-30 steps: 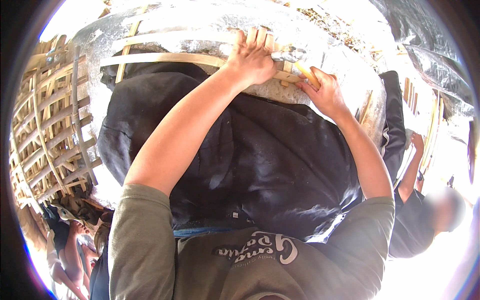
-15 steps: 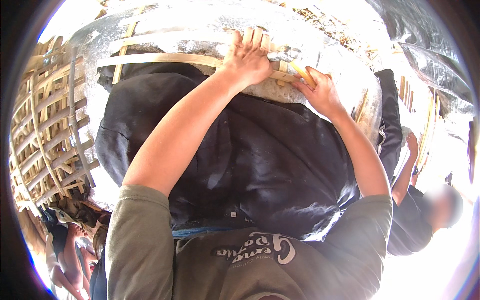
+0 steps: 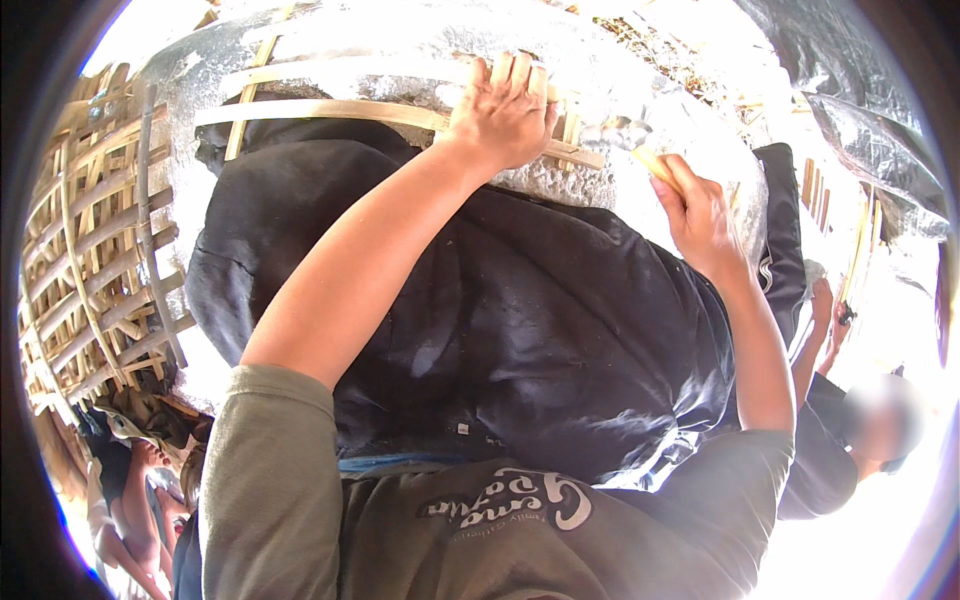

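Evidently the step in hand is some tool work on a light frame of bamboo strips (image 3: 330, 111), with one hand steadying and the other armed. The strips lie across a pale, rounded block (image 3: 690, 130), just beyond the dark trousers (image 3: 540, 320). Two long strips run side by side from the left to the left hand (image 3: 502, 115); a crosspiece (image 3: 247, 92) meets them near their left ends, and a shorter crosspiece (image 3: 571, 128) shows just right of the knuckles.

The left hand rests palm down, its fingers bent over the strips. Whether its grip pinches one between fingers and thumb, I cannot tell, since the underside is hidden. The right hand (image 3: 700, 215) is off to the right, apart from the frame, its grip closed round the yellow handle of a tool (image 3: 656, 168). The tool's grey end points toward the short crosspiece but is too blurred and glaring to identify.

As I judge it, the next move calls for firm pressure from the left hand so the strips cannot skid on the curved block, and for the tool to meet the joint well clear of those fingers.
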`<action>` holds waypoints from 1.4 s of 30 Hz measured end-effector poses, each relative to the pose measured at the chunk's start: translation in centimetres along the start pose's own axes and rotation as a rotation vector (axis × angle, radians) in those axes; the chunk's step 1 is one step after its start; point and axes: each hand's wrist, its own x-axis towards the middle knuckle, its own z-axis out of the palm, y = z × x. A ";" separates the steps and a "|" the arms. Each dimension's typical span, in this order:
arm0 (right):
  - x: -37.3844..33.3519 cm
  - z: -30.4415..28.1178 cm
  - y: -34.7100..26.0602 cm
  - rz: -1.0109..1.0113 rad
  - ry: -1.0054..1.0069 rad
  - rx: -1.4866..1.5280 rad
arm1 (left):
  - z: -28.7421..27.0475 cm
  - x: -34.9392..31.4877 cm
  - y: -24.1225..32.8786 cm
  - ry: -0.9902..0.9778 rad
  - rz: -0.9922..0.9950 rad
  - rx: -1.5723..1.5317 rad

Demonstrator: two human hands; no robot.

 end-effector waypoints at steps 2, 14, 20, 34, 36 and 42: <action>-0.8 -0.4 -0.4 0.067 -0.099 -0.063 | 0.3 0.0 0.0 0.054 0.018 0.004; -1.7 1.2 0.8 -0.039 0.083 -0.053 | 1.1 -0.1 -0.2 0.226 0.060 0.033; -0.8 1.8 1.2 -0.009 -0.042 -0.098 | 1.1 0.1 -0.1 0.264 0.065 0.035; -1.0 3.1 2.3 -0.125 0.022 -0.077 | 1.0 0.0 -0.2 0.214 0.068 0.032; -1.5 2.5 2.2 -0.128 0.085 -0.015 | 0.9 0.2 -0.1 0.193 0.058 0.027; -0.4 2.6 2.8 -0.046 -0.066 -0.148 | 1.6 -0.1 0.2 0.255 0.023 -0.005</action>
